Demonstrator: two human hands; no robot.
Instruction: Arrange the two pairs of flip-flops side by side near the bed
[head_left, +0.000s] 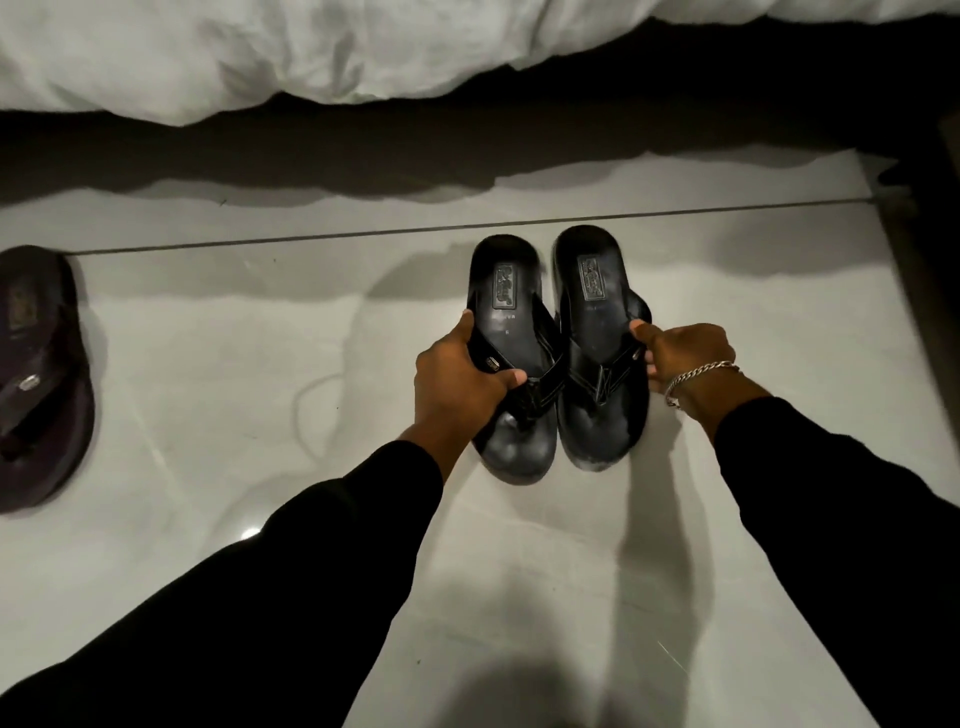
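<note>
Two black flip-flops stand side by side, touching, on the pale tiled floor (519, 571) near the bed (260, 52). The left hand (457, 374) grasps the left flip-flop (511, 322) by its strap; the right hand (685, 353) clasps the right flip-flop (597, 312) at its outer edge. A third flip-flop (41, 374) lies well apart, at the left margin.

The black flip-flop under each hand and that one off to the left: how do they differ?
The black pair sits together in mid-floor, a hand on each: left hand, right hand. The lone flip-flop lies untouched at the picture's left edge, partly cut off, looking browner. All point heels toward the bed and rest on the tiled floor.
</note>
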